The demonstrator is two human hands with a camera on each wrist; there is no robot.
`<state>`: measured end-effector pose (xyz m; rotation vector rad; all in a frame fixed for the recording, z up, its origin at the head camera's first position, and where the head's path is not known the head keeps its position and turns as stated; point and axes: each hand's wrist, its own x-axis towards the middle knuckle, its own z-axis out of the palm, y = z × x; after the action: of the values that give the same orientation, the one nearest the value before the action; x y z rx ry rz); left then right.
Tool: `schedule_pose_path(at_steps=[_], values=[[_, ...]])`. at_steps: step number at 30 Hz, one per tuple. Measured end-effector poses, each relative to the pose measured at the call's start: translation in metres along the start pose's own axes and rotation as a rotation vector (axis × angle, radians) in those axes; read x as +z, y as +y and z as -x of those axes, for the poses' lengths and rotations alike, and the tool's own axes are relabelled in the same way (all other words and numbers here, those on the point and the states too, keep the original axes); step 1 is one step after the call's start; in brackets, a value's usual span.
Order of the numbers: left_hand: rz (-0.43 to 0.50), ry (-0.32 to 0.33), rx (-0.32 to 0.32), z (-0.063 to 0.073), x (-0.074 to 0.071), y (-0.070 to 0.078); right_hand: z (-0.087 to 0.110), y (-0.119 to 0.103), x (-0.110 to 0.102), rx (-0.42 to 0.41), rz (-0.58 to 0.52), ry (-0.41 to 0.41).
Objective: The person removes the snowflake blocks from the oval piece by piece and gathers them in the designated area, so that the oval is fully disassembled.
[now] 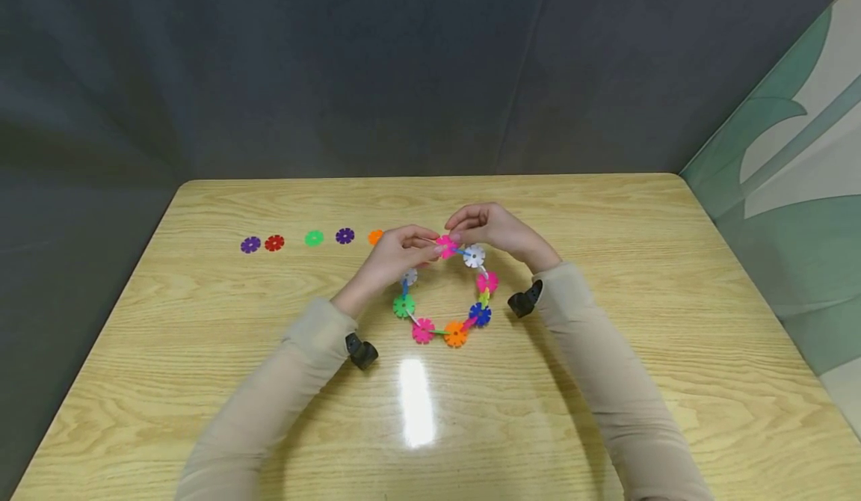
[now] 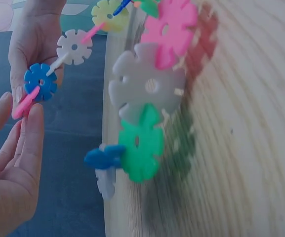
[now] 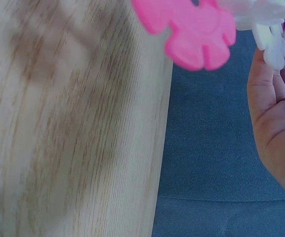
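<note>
Notched plastic snowflake discs are joined slot to slot in a ring-shaped chain, held above the wooden table. My left hand pinches a pink disc between thumb and fingertips at the chain's far side. Opposite it, my right hand pinches the blue disc slotted to that pink one. A white disc follows below the right hand. Nearer me hang a dark blue disc, an orange disc and a green disc. My left hand partly hides the chain's left side.
Loose discs lie in a row at the back left: purple, red, green, another purple and an orange one partly behind my left hand. A dark curtain hangs behind the table.
</note>
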<state>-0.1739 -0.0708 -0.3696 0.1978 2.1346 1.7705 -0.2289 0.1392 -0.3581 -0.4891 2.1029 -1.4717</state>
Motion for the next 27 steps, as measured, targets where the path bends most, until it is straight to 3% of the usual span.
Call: schedule_pose_path(at_steps=[11,21,27], values=[[-0.03,0.026,-0.033,0.0,0.001,-0.001,0.002,0.005,-0.004,-0.014,0.049,-0.045],[0.016,0.08,0.0,0.0,-0.008,-0.005,0.005,0.014,-0.008,0.081,0.088,-0.053],[0.026,0.096,-0.005,-0.001,-0.009,-0.005,0.003,0.015,-0.007,0.088,0.074,-0.034]])
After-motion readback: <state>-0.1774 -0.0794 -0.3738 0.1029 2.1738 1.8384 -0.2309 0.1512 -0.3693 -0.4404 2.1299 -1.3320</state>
